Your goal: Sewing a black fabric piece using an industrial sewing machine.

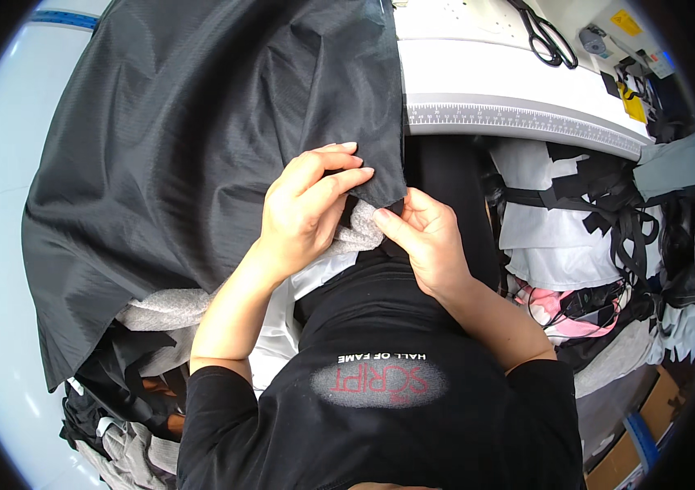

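A large sheet of shiny black fabric [168, 155] spreads over the table at the left and hangs down toward my lap. At its near right corner, my right hand [425, 237] pinches the fabric edge between thumb and fingers. Just left of it, my left hand [306, 204] has its fingers curled over the black fabric close to the same corner; its thumb side is partly hidden. Fuzzy light grey fabric [357, 229] shows beneath the black layer between my hands. More of that grey layer peeks out under the black fabric by my left forearm.
A white worktable [510, 77] with a grey ruler strip [527, 118] along its front edge lies ahead right. Black-handled scissors [553, 45] rest on it. Piles of fabric scraps and black straps [600, 200] hang at the right; more cloth [131, 449] lies lower left.
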Demonstrator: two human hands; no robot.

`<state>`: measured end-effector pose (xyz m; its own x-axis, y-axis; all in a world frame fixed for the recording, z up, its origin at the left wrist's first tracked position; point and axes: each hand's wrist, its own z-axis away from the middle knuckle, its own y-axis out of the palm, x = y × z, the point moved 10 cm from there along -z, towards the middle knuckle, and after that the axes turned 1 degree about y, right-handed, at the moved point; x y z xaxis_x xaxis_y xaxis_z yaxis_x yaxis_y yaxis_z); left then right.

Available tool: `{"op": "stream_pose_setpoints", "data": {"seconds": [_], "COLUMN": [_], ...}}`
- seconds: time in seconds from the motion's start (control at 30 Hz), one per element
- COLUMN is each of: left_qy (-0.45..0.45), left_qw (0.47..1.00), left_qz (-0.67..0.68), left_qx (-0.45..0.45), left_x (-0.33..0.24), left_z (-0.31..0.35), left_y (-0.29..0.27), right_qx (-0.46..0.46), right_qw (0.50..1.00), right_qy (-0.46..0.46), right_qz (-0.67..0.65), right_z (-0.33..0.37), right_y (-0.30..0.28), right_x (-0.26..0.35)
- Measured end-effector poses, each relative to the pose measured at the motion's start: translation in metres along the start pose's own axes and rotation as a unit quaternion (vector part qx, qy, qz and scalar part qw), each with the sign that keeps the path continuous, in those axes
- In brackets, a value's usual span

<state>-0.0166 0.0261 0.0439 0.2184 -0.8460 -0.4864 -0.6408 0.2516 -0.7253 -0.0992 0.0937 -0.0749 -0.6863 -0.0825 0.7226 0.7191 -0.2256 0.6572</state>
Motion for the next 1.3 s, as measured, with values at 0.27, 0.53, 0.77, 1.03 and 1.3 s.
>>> {"op": "stream_pose_setpoints", "data": {"seconds": [0.27,0.53,0.77,1.03,1.3], "left_qy": [0.039,0.115,0.13,0.139,0.12], "left_qw": [0.998,0.982,0.982,0.983,0.976], "left_qz": [-0.043,-0.123,-0.12,-0.11,0.009], "left_qx": [0.036,0.091,0.058,0.039,0.179], "left_x": [-0.011,-0.024,-0.027,-0.028,-0.019], "left_z": [-0.005,-0.004,-0.005,0.0,-0.039], "left_y": [0.008,0.011,0.006,0.005,0.005], "right_qx": [0.055,0.155,0.058,0.042,0.07], "right_qw": [0.996,0.976,0.974,0.546,0.564], "right_qy": [0.031,0.116,-0.028,-0.555,-0.523], "right_qz": [0.064,0.098,0.216,0.626,0.636], "right_z": [-0.007,-0.014,-0.025,0.023,0.013], "right_y": [0.006,0.009,0.006,0.075,0.043], "right_x": [0.011,0.02,0.033,0.119,0.096]}}
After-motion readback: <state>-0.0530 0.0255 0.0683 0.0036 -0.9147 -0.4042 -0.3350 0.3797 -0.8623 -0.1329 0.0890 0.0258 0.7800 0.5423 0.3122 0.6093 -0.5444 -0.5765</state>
